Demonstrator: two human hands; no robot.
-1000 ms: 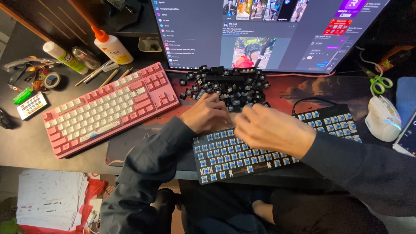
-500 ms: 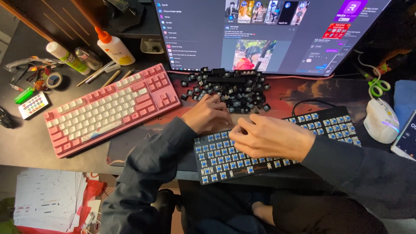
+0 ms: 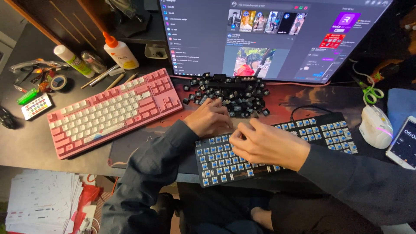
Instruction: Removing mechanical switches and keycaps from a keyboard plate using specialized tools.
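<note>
Over the black keyboard [image 3: 277, 149] at the table's [image 3: 26, 143] near edge, your two hands sit close together. Your right hand [image 3: 266, 143] lies on the middle of that keyboard, fingers curled down and pinched against the board; what they grip, if anything, is hidden under the knuckles. Your left hand [image 3: 209, 119] rests just beyond the keyboard's upper left corner, fingers bent and reaching into the edge of the heap of loose black keycaps [image 3: 234, 93]; you cannot tell whether it holds one. The keyboard has its caps off, showing rows of blue switches, and its cable loops away behind it. The keycap heap lies between the keyboard and the foot of the monitor [image 3: 277, 37]. Left of your hands a pink keyboard [image 3: 112, 110] lies angled. Beyond it stand a white glue bottle [image 3: 119, 51] with an orange tip and a roll of tape [image 3: 58, 82]. To your right sit a white mouse [image 3: 375, 125], green-handled scissors [image 3: 372, 92] and a phone [image 3: 405, 143].
</note>
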